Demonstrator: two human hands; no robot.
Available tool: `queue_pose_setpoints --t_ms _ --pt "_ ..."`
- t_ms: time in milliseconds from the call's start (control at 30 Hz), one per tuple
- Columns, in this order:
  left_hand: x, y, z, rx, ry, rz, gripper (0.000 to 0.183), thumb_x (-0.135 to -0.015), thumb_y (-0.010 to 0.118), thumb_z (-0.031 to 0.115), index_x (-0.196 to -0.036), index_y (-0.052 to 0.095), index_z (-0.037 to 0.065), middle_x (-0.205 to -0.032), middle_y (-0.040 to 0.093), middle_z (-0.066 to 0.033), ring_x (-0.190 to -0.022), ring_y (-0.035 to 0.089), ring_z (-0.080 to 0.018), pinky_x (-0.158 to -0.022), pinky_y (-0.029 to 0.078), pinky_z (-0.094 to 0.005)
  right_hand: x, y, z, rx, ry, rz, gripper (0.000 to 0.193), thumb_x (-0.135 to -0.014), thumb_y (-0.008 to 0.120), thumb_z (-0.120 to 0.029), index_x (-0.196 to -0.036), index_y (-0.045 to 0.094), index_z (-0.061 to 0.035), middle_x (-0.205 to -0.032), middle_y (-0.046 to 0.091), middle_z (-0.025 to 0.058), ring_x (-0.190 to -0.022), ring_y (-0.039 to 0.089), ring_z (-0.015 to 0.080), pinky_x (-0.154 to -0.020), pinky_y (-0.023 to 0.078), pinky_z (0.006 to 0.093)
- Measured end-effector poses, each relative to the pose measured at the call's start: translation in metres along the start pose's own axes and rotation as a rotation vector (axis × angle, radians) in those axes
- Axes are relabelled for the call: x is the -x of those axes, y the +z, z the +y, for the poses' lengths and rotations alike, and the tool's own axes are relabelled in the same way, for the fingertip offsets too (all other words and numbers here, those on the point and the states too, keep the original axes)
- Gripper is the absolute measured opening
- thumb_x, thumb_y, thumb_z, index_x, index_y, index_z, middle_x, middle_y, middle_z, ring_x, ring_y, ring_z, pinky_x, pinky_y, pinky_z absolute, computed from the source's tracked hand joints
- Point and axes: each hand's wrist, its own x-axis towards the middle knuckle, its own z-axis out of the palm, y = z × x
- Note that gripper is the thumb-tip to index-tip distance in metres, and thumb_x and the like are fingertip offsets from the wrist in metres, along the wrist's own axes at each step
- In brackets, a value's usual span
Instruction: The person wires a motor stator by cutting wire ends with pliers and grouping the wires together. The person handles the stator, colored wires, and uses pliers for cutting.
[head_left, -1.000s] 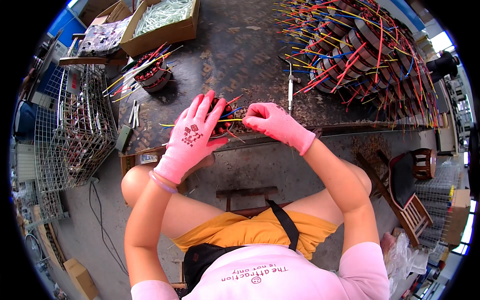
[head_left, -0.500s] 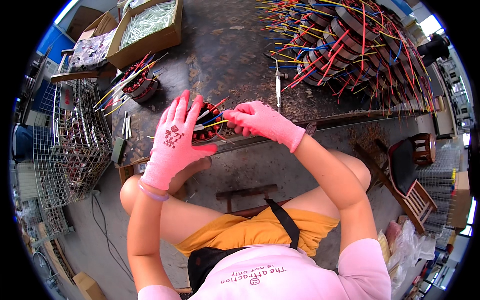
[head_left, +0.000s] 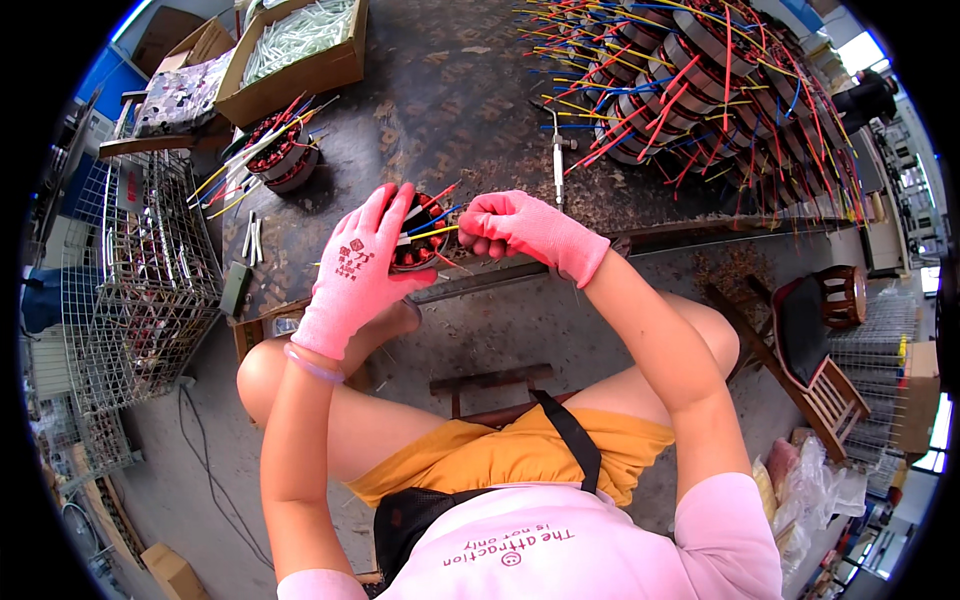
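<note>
My left hand (head_left: 360, 262), in a pink glove, spans the left side of a motor stator (head_left: 412, 256) at the bench's near edge, fingers over its far side and thumb on the near side. Red windings show in the stator, with red, blue and yellow leads and pale sleeves. The free end of a yellow lead (head_left: 440, 232) meets the curled fingertips of my right hand (head_left: 525, 234), also gloved in pink and closed in a pinch. A second stator (head_left: 285, 160), its leads partly in white sleeves, stands farther left.
Many stators (head_left: 690, 95) are stacked at the far right, leads sticking out. A pen-like tool (head_left: 558, 175) lies beside them. An open carton (head_left: 300, 85) of white sleeves is at the far left. Loose sleeves (head_left: 254, 238) and a greenish block (head_left: 235, 290) lie near a wire cage (head_left: 140, 270).
My left hand has shifted slightly right, its fingers closer together around the stator. My right hand has moved slightly up, still pinched at the yellow lead's end.
</note>
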Motion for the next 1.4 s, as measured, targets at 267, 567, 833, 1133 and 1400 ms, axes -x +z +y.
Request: queue_pose_setpoints --t_ms 267,567,833,1133,1400 --pt "0.005 0.002 -0.005 0.010 -0.006 0.017 0.099 -0.066 0.088 0.031 -0.150 0.041 0.008 -0.148 0.045 -0.0181 -0.128 0.051 -0.0402 -0.108 0.042 -0.0452 0.014 0.013 -0.017 0.186 0.101 0.188 0.030 -0.101 0.062 -0.034 -0.098 0.069 -0.0050 -0.088 0.068 -0.0015 -0.074 0.058 0.0051 -0.063 0.045 0.0200" --pt "0.001 0.002 -0.008 0.022 0.048 0.044 0.099 -0.066 0.087 0.034 -0.150 0.041 0.009 -0.148 0.046 -0.0182 -0.126 0.052 -0.0410 -0.108 0.043 -0.0457 0.021 -0.022 -0.028 1.451 0.231 0.848 0.061 -0.087 0.063 -0.062 -0.106 0.063 -0.0037 -0.100 0.072 0.0159 -0.088 0.072 0.0319 -0.074 0.056 0.0451" --pt "-0.010 -0.017 -0.014 -0.114 0.135 0.064 0.100 -0.065 0.087 0.037 -0.150 0.041 0.008 -0.150 0.045 -0.0198 -0.137 0.043 -0.0380 -0.116 0.034 -0.0460 0.016 -0.027 -0.005 1.178 0.148 0.960 0.041 -0.090 0.065 -0.030 -0.115 0.054 -0.0008 -0.109 0.068 0.0212 -0.100 0.070 0.0354 -0.082 0.056 0.0461" --pt "0.027 -0.035 0.052 1.234 -0.324 0.255 0.057 -0.098 0.068 0.017 -0.147 0.044 0.002 -0.117 0.062 -0.0050 -0.082 0.057 -0.0052 -0.072 0.049 -0.0211 0.116 0.073 -0.009 -0.231 -0.306 0.186 0.057 -0.095 0.065 -0.027 -0.141 0.050 0.0026 -0.094 0.060 -0.0024 -0.077 0.051 0.0025 -0.069 0.042 0.0179" --pt "0.031 -0.048 0.113 1.344 -0.335 0.316 0.022 -0.100 0.063 0.015 -0.113 0.068 -0.001 -0.088 0.066 -0.0027 -0.071 0.058 -0.0052 -0.060 0.046 -0.0197 0.151 0.108 0.004 -0.191 -0.136 0.003 0.033 -0.103 0.053 -0.029 -0.125 0.060 -0.0056 -0.081 0.051 -0.0067 -0.067 0.041 0.0008 -0.057 0.033 0.0193"
